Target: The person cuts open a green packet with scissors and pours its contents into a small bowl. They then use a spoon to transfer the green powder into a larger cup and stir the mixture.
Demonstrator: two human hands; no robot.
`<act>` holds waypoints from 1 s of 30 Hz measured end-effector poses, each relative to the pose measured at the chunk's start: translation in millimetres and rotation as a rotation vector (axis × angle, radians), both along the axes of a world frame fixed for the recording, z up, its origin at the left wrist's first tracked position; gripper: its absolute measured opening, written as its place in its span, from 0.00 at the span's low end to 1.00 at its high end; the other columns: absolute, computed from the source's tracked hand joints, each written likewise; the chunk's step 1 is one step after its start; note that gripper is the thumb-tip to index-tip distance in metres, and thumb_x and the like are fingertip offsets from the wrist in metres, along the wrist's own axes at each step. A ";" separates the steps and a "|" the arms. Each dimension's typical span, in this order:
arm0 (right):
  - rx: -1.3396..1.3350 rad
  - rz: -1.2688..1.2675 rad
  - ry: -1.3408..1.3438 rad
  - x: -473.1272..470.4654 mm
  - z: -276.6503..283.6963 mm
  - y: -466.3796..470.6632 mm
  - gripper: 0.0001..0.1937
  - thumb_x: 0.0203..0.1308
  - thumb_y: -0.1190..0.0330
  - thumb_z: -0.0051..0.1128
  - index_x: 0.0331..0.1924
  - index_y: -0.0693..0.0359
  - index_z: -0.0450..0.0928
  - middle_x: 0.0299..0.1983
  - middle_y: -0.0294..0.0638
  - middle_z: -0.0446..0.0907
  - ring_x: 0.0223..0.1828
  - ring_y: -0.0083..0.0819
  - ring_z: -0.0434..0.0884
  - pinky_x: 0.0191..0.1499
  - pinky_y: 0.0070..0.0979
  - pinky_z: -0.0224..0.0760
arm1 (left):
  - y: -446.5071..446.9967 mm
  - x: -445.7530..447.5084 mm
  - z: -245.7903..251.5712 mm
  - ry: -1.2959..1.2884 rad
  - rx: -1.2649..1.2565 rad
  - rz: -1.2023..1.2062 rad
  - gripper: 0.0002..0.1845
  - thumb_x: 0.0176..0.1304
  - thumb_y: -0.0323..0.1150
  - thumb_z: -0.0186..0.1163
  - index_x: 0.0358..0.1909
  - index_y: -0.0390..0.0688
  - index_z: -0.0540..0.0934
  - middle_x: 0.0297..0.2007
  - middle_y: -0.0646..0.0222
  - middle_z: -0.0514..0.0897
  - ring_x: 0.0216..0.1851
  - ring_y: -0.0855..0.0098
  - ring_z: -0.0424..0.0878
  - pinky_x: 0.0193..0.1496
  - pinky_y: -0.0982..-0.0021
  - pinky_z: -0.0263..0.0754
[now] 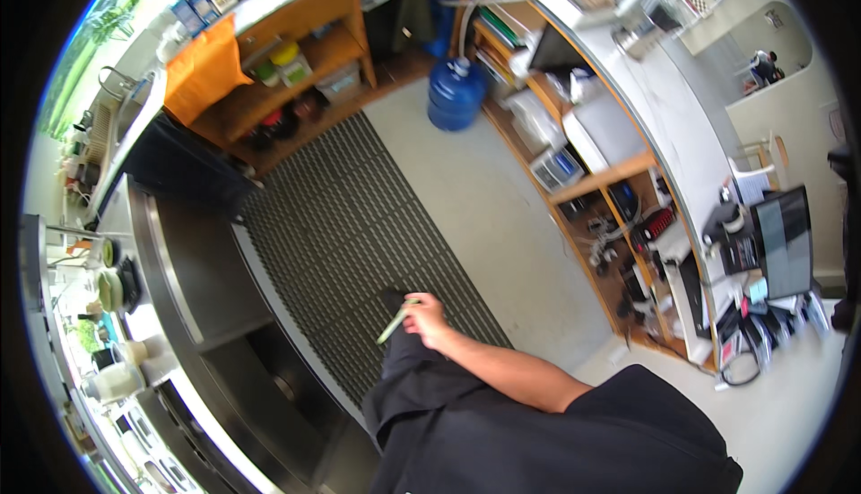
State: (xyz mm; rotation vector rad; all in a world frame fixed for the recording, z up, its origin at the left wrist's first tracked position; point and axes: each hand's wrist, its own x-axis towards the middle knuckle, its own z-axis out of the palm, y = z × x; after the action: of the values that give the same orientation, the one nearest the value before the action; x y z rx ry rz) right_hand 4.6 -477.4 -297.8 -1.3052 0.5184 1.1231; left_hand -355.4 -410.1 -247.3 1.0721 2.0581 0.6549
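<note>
My right hand [425, 319] is closed around a slim pale-green object [391, 330], whose free end points down and to the left; its kind cannot be told. The hand is in front of my dark clothing, above the ribbed dark floor mat [336, 225]. My left hand is out of view. Before me the mat runs along the steel counter [195, 272] on the left.
A blue water jug [456, 95] stands on the floor ahead. Wooden shelves [602, 181] with devices and cables line the right; a monitor [783, 241] stands on the counter there. An orange cloth [205, 71] hangs at the upper left.
</note>
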 end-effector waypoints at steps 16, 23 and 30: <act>0.012 -0.751 -0.425 630.7 -1.6 385.2 0.08 0.62 0.79 0.58 0.43 0.64 0.74 0.35 0.45 0.83 0.27 0.29 0.85 0.25 0.25 0.82 | 232.9 321.2 -9.0 -0.096 -0.030 0.259 0.25 0.68 0.57 0.51 0.53 0.47 0.71 0.27 0.68 0.72 0.22 0.72 0.67 0.24 0.70 0.66; 0.077 -0.703 -0.348 835.0 -82.0 604.0 0.14 0.66 0.69 0.50 0.53 0.63 0.74 0.41 0.48 0.81 0.34 0.39 0.83 0.36 0.41 0.80 | 279.0 422.1 0.5 0.070 0.030 0.710 0.24 0.68 0.57 0.50 0.52 0.47 0.71 0.24 0.69 0.70 0.19 0.73 0.64 0.21 0.71 0.64; -0.028 -0.153 -0.227 844.5 -131.5 572.0 0.07 0.70 0.64 0.48 0.44 0.51 0.78 0.38 0.37 0.82 0.46 0.35 0.80 0.56 0.45 0.71 | 167.4 403.7 111.4 0.214 0.287 1.382 0.23 0.68 0.56 0.49 0.51 0.48 0.71 0.21 0.70 0.69 0.16 0.75 0.62 0.17 0.73 0.61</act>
State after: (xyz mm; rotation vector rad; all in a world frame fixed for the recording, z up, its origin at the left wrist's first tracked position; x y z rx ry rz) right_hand 849.2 94.6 -429.3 -1.3732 0.4576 0.8324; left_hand 48.2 -242.7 -135.8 -0.3805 2.7674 1.5384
